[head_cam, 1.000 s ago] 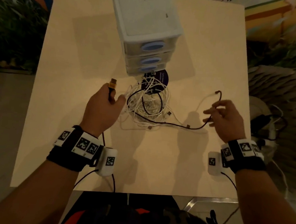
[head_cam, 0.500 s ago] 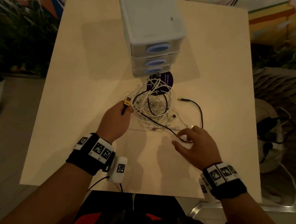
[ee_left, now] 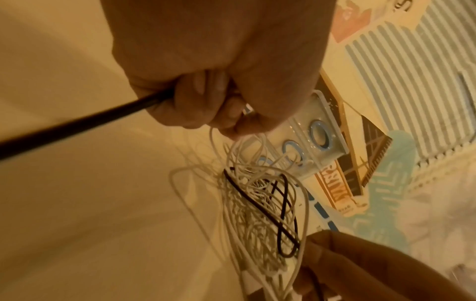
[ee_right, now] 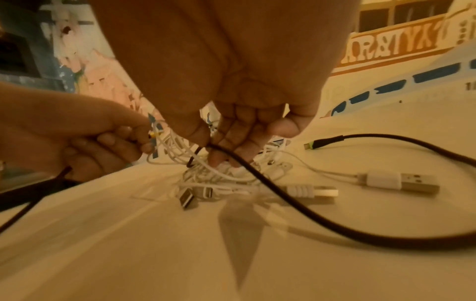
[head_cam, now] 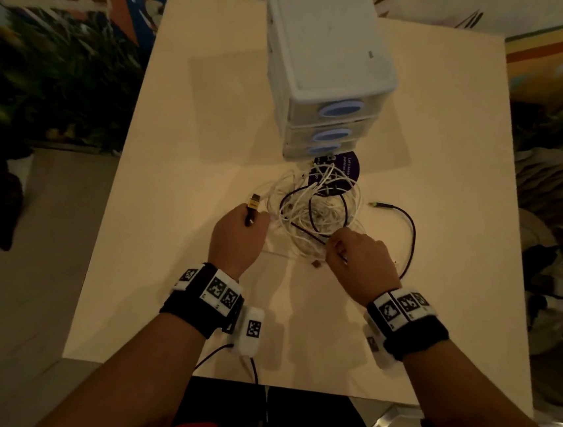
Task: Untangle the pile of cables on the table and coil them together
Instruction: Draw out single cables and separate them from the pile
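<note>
1. Progress looks early: the pile of cables (head_cam: 314, 213) lies as a knot on the table (head_cam: 184, 135), just in front of the drawer unit (head_cam: 325, 62) and partly over a round dark sticker (head_cam: 346, 168).
2. One black cable (head_cam: 409, 232) is partly worked out. Its far plug (head_cam: 377, 205) lies free on the table to the right of the pile, and a long bend of it runs down the right side, but its middle loops through the white cables (ee_left: 247, 213).
3. The left hand (head_cam: 236, 240) has its fingers curled round the black cable just below the gold plug (head_cam: 254, 202), which sticks up out of the fist.
4. The right hand (head_cam: 361, 259) pinches the same black cable between thumb and fingertips (ee_right: 221, 160) at the near edge of the pile; the right wrist view shows the grip plainly.
5. Several white plugs (ee_right: 396, 180) lie loose on the table near the right hand, their leads running back into the knot.
6. Left to do, as I judge it: draw the black loop clear of the white strands, separate each white cable in turn, then coil them all together. No cable is coiled yet.
</note>
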Available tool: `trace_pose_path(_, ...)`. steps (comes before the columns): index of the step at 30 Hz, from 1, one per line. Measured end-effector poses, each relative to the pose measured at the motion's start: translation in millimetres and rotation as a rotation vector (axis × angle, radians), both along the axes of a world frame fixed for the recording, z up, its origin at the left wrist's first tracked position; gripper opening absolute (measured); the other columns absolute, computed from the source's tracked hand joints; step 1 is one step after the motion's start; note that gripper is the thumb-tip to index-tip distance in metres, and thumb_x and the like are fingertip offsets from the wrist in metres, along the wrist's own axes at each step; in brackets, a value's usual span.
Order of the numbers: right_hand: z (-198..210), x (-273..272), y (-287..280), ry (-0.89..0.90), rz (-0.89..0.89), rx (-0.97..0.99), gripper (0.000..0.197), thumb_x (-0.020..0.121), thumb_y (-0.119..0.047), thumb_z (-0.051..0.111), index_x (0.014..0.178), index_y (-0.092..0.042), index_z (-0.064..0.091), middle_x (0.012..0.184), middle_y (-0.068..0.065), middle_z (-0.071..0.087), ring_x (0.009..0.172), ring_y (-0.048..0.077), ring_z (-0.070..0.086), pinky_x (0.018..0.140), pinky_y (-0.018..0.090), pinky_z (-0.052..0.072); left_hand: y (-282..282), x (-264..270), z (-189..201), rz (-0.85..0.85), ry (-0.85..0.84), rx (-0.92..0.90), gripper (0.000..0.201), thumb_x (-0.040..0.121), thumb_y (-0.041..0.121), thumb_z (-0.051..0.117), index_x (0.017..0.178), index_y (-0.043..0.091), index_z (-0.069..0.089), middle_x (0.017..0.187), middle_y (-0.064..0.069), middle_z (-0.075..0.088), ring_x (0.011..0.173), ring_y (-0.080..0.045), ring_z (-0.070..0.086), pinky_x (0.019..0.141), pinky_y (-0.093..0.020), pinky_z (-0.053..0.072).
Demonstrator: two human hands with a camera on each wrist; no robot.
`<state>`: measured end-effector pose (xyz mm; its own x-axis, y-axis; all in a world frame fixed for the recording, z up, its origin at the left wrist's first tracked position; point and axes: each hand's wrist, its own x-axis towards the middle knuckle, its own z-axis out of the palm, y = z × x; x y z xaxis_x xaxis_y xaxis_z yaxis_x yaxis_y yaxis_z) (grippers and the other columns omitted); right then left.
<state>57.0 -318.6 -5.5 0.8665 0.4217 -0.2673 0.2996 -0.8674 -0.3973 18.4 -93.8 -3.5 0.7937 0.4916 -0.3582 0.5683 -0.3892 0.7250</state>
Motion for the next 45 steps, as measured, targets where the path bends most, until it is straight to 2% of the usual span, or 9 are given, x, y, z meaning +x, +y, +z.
trace_pose_path(5,9.2,-6.8,-8.6,0.109,-0.099,0.27,0.012,0.102,-0.034,0.048,0.105,-0.024,0.054,0.094,-0.002,0.068,0.082,0.019,0.063,0.074,0.04,0.052,17.0,4.8,-8.7,0.244,0.013,-0.102,0.028,0.101,0.026,0.049,0.095,0.007,0.069,0.077,-0.001,0.06,0.072,-0.02,0.054,0.064,-0.034,0.037)
trace_pose_path(11,14.5,-7.2,-2.2,0.227,-0.078,0.315,0.02,0.105,-0.022,0.048,0.12,-0.023,0.061,0.1,-0.009,0.065,0.087,0.008,0.058,0.073,0.021,0.04,12.7,16.8,-13.0,0.116,0.125,-0.411,0.025,0.101,0.036,0.059,0.094,0.014,0.07,0.063,-0.002,0.063,0.039,-0.012,0.04,0.041,-0.022,0.031)
trace_pose_path(16,18.4,-1.6,14.9,0.293,0.039,0.245,0.029,0.104,-0.023,0.051,0.128,-0.022,0.067,0.117,-0.002,0.069,0.102,0.014,0.062,0.089,0.027,0.047,4.5,21.1,-11.2,0.052,0.225,-0.595,0.03,0.098,0.037,0.065,0.086,0.009,0.066,0.058,-0.002,0.052,0.044,-0.014,0.031,0.043,-0.024,0.024)
trace_pose_path(19,18.2,-0.7,19.7,0.277,0.008,0.238,0.024,0.101,-0.026,0.055,0.12,-0.029,0.07,0.112,-0.007,0.072,0.095,0.006,0.063,0.076,0.01,0.04,4.8,17.5,-12.5,0.0,0.189,-0.535,0.029,0.097,0.04,0.065,0.087,0.012,0.065,0.06,0.001,0.053,0.047,-0.015,0.034,0.045,-0.025,0.027)
trace_pose_path(24,17.1,-2.6,22.9,0.284,-0.067,0.214,0.018,0.097,-0.035,0.06,0.111,-0.033,0.071,0.097,-0.01,0.075,0.09,0.009,0.069,0.084,0.03,0.054,2.5,10.4,-5.7,-0.067,0.047,-0.357,0.021,0.099,0.041,0.063,0.089,0.023,0.068,0.072,0.005,0.063,0.05,-0.003,0.049,0.055,-0.027,0.039)
trace_pose_path(30,37.4,2.0,1.2,0.026,-0.221,0.268,0.016,0.091,-0.049,0.063,0.091,-0.035,0.071,0.084,-0.019,0.068,0.075,-0.004,0.063,0.073,0.029,0.055,-2.6,-0.1,-5.6,-0.213,-0.155,-0.234,0.018,0.108,0.031,0.047,0.105,0.02,0.06,0.084,0.003,0.063,0.051,0.0,0.044,0.055,-0.024,0.035)
trace_pose_path(37,102.2,41.6,30.5,-0.314,0.013,0.522,0.016,0.097,-0.029,0.064,0.11,-0.025,0.072,0.101,-0.011,0.062,0.089,0.006,0.058,0.082,0.017,0.043,-11.1,-2.7,13.1,-0.371,-0.29,-0.057,0.009,0.108,0.03,0.045,0.101,0.03,0.051,0.074,0.012,0.054,0.065,-0.003,0.05,0.058,-0.022,0.031)
trace_pose_path(41,103.3,71.9,73.2,-0.153,0.3,0.293,0.034,0.094,-0.018,0.05,0.119,-0.027,0.071,0.114,0.0,0.068,0.106,0.02,0.061,0.093,0.037,0.049,-15.3,-1.4,23.8,-0.4,-0.343,-0.076,0.01,0.109,0.033,0.044,0.1,0.037,0.048,0.078,0.01,0.057,0.068,-0.007,0.053,0.059,-0.027,0.037)
trace_pose_path(45,89.2,82.7,78.3,0.055,0.302,0.096,0.037,0.092,-0.015,0.054,0.124,-0.029,0.067,0.115,-0.005,0.068,0.107,0.017,0.062,0.096,0.039,0.05,-16.2,-1.9,25.0,-0.327,-0.347,-0.148,0.016,0.109,0.028,0.044,0.095,0.031,0.051,0.077,0.005,0.056,0.062,-0.007,0.048,0.058,-0.026,0.035)
